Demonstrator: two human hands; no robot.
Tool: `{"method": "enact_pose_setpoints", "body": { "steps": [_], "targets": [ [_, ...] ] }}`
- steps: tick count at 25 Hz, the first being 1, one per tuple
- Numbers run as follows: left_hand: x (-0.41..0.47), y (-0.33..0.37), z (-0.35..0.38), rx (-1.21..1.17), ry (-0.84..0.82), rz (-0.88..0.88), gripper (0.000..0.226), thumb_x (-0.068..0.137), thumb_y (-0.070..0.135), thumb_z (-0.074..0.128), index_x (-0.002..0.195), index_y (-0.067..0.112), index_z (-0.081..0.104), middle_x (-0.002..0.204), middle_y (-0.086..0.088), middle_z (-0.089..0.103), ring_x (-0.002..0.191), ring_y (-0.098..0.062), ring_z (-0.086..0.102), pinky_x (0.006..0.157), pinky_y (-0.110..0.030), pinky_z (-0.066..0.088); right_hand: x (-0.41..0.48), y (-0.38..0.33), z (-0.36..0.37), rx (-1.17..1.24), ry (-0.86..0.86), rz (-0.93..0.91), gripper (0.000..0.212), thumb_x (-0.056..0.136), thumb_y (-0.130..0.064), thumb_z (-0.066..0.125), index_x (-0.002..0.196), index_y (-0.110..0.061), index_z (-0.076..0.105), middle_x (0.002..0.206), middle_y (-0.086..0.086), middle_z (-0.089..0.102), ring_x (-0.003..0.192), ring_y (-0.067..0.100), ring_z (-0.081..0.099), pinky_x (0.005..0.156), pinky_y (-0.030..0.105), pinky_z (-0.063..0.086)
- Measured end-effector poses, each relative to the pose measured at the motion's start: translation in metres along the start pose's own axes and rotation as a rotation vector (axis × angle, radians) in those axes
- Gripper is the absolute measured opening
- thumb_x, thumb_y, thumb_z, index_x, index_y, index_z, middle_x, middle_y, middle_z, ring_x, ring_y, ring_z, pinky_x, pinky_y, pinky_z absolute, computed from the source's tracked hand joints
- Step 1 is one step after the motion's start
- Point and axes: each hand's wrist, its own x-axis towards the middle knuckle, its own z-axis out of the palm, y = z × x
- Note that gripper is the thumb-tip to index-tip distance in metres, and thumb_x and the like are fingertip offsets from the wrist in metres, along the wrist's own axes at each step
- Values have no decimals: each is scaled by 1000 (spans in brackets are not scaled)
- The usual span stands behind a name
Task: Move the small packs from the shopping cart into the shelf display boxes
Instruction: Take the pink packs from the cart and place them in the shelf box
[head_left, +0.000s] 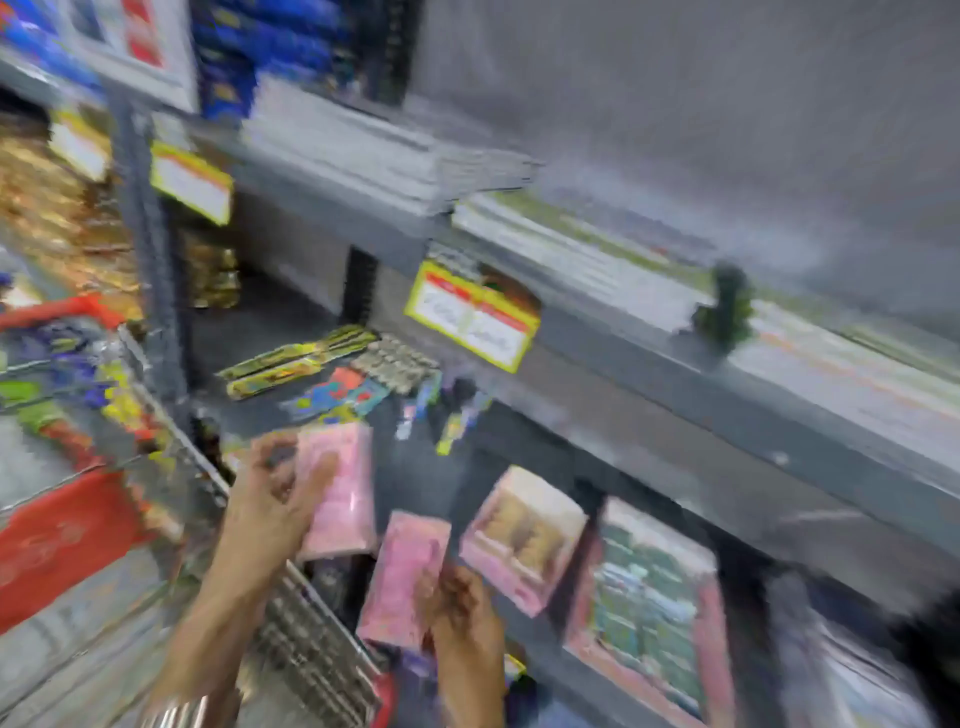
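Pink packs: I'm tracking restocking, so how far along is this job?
Done: one pink display box on the lower shelf seems stocked. In hand: the left hand and right hand each hold a pink pack. Left: colourful packs remain in the red wire shopping cart.

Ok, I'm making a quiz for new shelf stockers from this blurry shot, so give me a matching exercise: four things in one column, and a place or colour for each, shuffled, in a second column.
Things:
1. left hand
2. right hand
3. shopping cart
4. yellow price tag

Places or colours:
A. hangs on the shelf edge above the loose items
B. holds the lower pink pack
C. red trim, at the left of the view
D. holds the upper pink pack

Pairs: 1-D, 2-B, 3-C, 4-A
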Motion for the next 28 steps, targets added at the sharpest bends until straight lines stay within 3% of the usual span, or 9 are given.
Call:
{"method": "enact_pose_setpoints", "body": {
  "steps": [5, 7, 9, 12, 16, 19, 22, 24, 28],
  "targets": [
    [-26, -11, 132, 96, -460, -159, 14, 84, 11, 62, 95, 18, 57, 94, -9, 62, 74, -4, 60, 54, -11, 48, 12, -34, -117, 50, 365, -155, 18, 80, 0, 62, 75, -17, 59, 72, 3, 59, 63, 4, 55, 68, 24, 51],
    [-20, -51, 158, 175, -472, -263, 24, 83, 11, 64, 106, 7, 59, 101, -13, 61, 83, -18, 59, 61, -11, 49, 32, -29, -147, -42, 466, -92, 11, 83, -6, 60, 94, -8, 58, 81, 9, 56, 73, 18, 53, 73, 30, 48],
    [-6, -80, 166, 296, -417, -274, 36, 75, 12, 72, 108, 3, 61, 105, -16, 66, 98, -26, 61, 82, -24, 50, 58, -20, -152, -115, 528, -72, 28, 84, 1, 56, 111, 5, 51, 88, 13, 56, 80, 22, 50, 66, 20, 41],
    [10, -106, 168, 447, -332, -290, 29, 79, 17, 69, 105, 7, 65, 105, -18, 69, 103, -32, 62, 94, -42, 48, 85, -4, -129, -283, 473, -24, 34, 86, -3, 55, 118, 2, 49, 109, 25, 62, 90, 27, 57, 67, 26, 33],
    [12, -113, 180, 679, -306, -31, 25, 83, 14, 62, 108, 13, 61, 89, -10, 61, 88, -28, 57, 74, -31, 44, 105, 13, -112, -489, 409, -22, 30, 87, -12, 52, 117, -11, 53, 117, 20, 57, 99, 30, 56, 76, 29, 40],
    [6, -118, 185, 741, -402, 52, 24, 84, 9, 53, 108, 15, 52, 98, -4, 44, 85, -33, 54, 72, -35, 42, 106, 14, -113, -608, 347, 38, 34, 89, -23, 44, 122, -14, 46, 124, 17, 45, 111, 32, 47, 87, 37, 40],
    [0, -118, 180, 935, -422, 159, 26, 86, 13, 44, 111, 14, 53, 108, -11, 53, 92, -37, 58, 74, -42, 48, 98, 20, -102, -930, 529, -101, 35, 85, -26, 31, 109, -10, 51, 105, 20, 58, 96, 39, 57, 77, 43, 49],
    [-6, -121, 171, 1082, -428, 393, 35, 81, 18, 39, 109, 15, 59, 108, -8, 65, 105, -31, 58, 83, -38, 44, 88, 28, -99, -1102, 484, -152, 43, 82, -32, 26, 106, -12, 56, 102, 14, 67, 94, 34, 62, 81, 44, 50],
    [-12, -142, 138, 1267, -633, 662, 46, 95, 32, 19, 124, 18, 53, 132, -1, 56, 131, -16, 28, 107, -32, 9, 65, 50, -109, -1319, 255, -345, 57, 95, -40, 11, 118, -15, 57, 126, -2, 57, 112, 22, 59, 109, 35, 9]
  ]
}}
